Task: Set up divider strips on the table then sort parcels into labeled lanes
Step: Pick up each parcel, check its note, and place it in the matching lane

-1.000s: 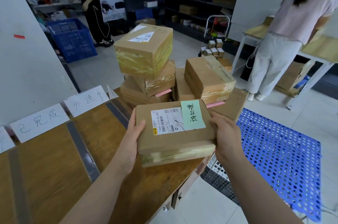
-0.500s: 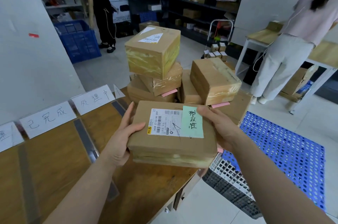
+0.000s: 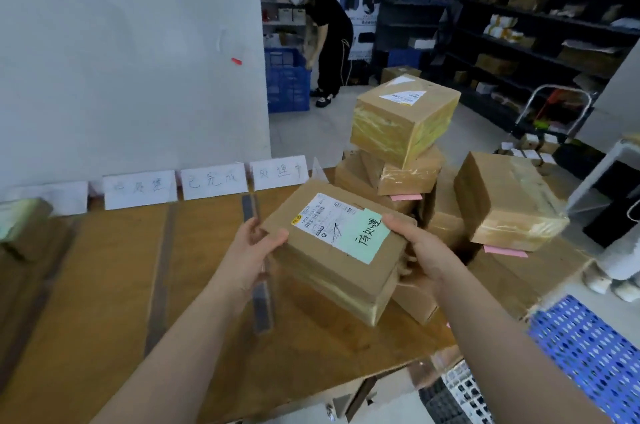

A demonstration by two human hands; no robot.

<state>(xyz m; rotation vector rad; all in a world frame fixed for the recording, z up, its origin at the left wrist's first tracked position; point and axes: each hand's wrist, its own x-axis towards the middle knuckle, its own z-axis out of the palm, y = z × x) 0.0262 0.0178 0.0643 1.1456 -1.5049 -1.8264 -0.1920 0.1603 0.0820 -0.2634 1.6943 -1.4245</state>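
Plain cardboard brown is being shown by the parcel. Its white label is being striped with black barcode lines, and its mint-green note is being covered in black handwriting. The stack is being seen in brown too, wrapped in shiny yellowish tape, with pink slips. The table is being shown in warm orange wood grain, crossed by grey strips. White signs are being marked in black. Blue is being shared by the crate and the hole-dotted mat.

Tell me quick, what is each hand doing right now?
Left hand: grips the left end of the parcel with the green note.
Right hand: grips the same parcel's right end.
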